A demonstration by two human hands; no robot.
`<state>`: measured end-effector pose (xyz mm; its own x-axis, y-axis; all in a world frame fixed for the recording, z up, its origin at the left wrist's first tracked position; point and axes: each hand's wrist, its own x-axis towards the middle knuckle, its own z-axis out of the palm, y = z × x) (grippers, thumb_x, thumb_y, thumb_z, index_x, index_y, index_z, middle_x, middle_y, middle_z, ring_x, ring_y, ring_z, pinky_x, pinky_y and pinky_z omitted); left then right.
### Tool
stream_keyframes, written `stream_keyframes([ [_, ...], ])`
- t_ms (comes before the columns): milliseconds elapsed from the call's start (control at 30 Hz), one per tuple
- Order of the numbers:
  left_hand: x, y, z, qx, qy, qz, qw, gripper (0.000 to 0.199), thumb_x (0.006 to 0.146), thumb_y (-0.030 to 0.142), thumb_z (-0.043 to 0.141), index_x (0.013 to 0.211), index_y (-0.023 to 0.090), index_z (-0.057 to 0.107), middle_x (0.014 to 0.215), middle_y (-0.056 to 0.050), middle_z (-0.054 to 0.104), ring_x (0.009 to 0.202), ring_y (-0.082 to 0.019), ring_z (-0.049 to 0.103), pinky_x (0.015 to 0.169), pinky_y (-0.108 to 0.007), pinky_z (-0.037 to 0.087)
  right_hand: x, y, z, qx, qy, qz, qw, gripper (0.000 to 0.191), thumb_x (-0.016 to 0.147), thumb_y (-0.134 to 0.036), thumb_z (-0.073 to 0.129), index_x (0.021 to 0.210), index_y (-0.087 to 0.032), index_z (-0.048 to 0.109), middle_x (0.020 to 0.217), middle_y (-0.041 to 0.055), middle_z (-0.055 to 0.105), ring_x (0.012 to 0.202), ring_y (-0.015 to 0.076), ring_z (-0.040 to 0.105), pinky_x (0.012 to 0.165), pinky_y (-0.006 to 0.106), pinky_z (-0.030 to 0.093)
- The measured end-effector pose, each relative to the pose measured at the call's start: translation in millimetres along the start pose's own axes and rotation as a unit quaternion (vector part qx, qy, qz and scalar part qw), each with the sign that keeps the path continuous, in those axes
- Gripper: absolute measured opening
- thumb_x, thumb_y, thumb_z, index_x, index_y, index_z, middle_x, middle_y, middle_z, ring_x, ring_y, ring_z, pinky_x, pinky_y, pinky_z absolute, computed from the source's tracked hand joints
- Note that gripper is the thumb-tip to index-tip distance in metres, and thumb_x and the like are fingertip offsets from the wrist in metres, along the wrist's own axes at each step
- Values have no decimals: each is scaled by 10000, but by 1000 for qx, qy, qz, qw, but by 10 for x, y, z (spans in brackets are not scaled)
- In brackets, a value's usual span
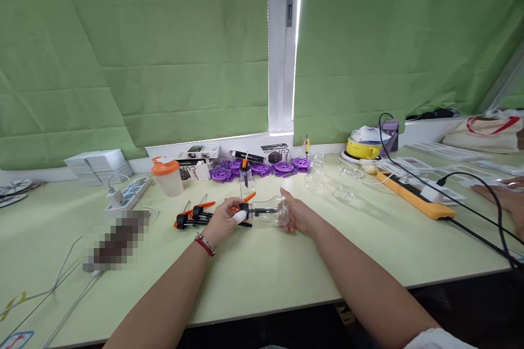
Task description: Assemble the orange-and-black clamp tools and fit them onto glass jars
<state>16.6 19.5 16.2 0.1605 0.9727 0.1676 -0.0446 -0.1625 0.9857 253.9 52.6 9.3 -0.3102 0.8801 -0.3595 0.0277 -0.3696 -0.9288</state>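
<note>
Forearms [176, 283] past the counter's [266, 283] front edge, my left hand [221, 222] pinches the black top [245, 208], right hand [302, 215] grips the clear bottle [279, 203]; best kept aligned.

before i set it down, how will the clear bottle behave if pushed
The bottle looks stiff and glassy, so probably fragile. Its smooth wall could slip from the right hand, and its rounded body may roll if laid sideways on the table.

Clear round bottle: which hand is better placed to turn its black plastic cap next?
Probably left: the left hand grips the black cap; the right hand cups the bottle near its base.
</note>
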Motion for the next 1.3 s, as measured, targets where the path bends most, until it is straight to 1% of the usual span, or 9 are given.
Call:
stream_keyframes([
  [200,28,-26,-87,-47,0,-26,999,394,686,355,735,1004,169,592,969,-60,670,841,-199,665,876,-473,520,-74,-27,35,45,-50,-45,997,644,802,-760,313,1062,-191,470,734,76,664,456,173,608,357,246,414],
  [367,30,-27,-106,-66,11,-17,998,363,694,327,736,991,174,594,981,-53,663,907,-199,650,886,-456,523,-98,-12,-22,94,-131,-113,980,362,787,-462,613,1011,-196,511,814,51,656,630,210,671,487,272,484],
  [500,5,12,-65,-57,10,-21,998,388,667,314,759,984,170,589,948,-39,656,893,-195,650,878,-456,527,-85,-16,-22,91,-101,-99,986,367,823,-524,537,967,-188,502,755,36,641,523,168,628,438,255,452],
  [633,-5,31,-40,-57,16,-24,998,406,651,322,768,977,166,584,942,-39,648,880,-194,648,877,-460,527,-56,-13,6,13,-51,-61,997,660,810,-758,292,1090,-185,461,636,48,632,408,149,551,353,228,375],
  [733,7,17,-45,-53,23,-24,998,406,656,323,764,980,163,579,936,-39,643,867,-188,648,875,-455,528,-43,-2,21,-2,-25,-69,997,741,787,-795,211,1174,-196,412,653,59,637,413,160,567,357,238,394],
  [933,19,4,-64,-51,33,-20,998,398,673,313,757,992,168,568,919,-22,636,870,-181,650,881,-432,528,-78,-10,-16,72,-126,-135,980,497,770,-498,646,1148,-244,446,992,47,600,698,196,696,518,279,535],
  [1033,9,17,-52,-52,30,-21,998,393,670,308,759,985,168,569,906,-17,640,865,-182,655,874,-423,533,-72,-9,-37,60,-111,-125,984,415,808,-505,597,1054,-187,495,878,40,613,543,142,650,437,237,492],
  [1133,4,30,-37,-54,30,-26,998,389,667,308,760,975,163,573,894,-18,646,851,-183,663,864,-414,537,-34,4,-33,28,-70,-106,992,491,858,-612,445,937,-134,531,745,58,622,433,110,570,349,204,410],
  [1300,14,31,-45,-58,43,-33,997,374,658,294,761,961,159,587,888,-19,649,849,-178,660,854,-407,542,26,36,-18,36,-66,-116,990,490,822,-619,510,897,-138,569,746,70,629,536,141,603,417,238,474],
])
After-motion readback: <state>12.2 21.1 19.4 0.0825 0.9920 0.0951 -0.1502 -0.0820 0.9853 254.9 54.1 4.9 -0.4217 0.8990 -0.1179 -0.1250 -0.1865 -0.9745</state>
